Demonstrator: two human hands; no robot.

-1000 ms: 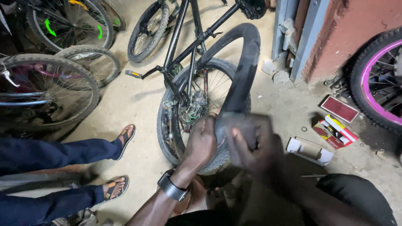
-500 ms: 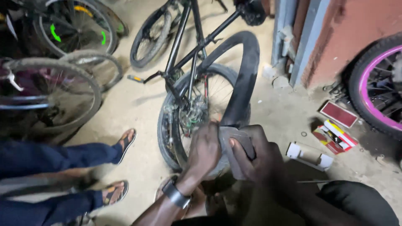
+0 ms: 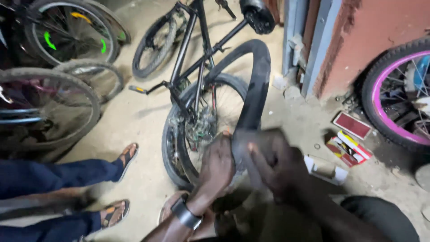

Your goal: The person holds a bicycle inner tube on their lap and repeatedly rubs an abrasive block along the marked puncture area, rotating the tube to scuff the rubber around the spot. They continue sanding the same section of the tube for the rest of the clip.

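Observation:
Both my hands grip a black rubber inner tube point(image 3: 259, 85) that loops up and back down in front of me. My left hand point(image 3: 217, 163), with a dark watch at the wrist, clasps the tube's lower part from the left. My right hand point(image 3: 271, 161) is blurred and closes on the same part from the right. Just behind the tube, an upside-down black bicycle point(image 3: 192, 67) stands on the concrete floor, its rear wheel point(image 3: 179, 143) next to my left hand.
Another person's legs in blue trousers and sandals point(image 3: 127, 157) stretch in from the left. Several bicycle wheels point(image 3: 49, 107) crowd the far left. A pink-rimmed wheel point(image 3: 394, 94) leans at the right wall. Small red and white boxes point(image 3: 347, 148) lie on the floor at right.
The view has shifted slightly lower. My hands have kept their grip on the tube and moved a little along it; my right hand is moving and blurred.

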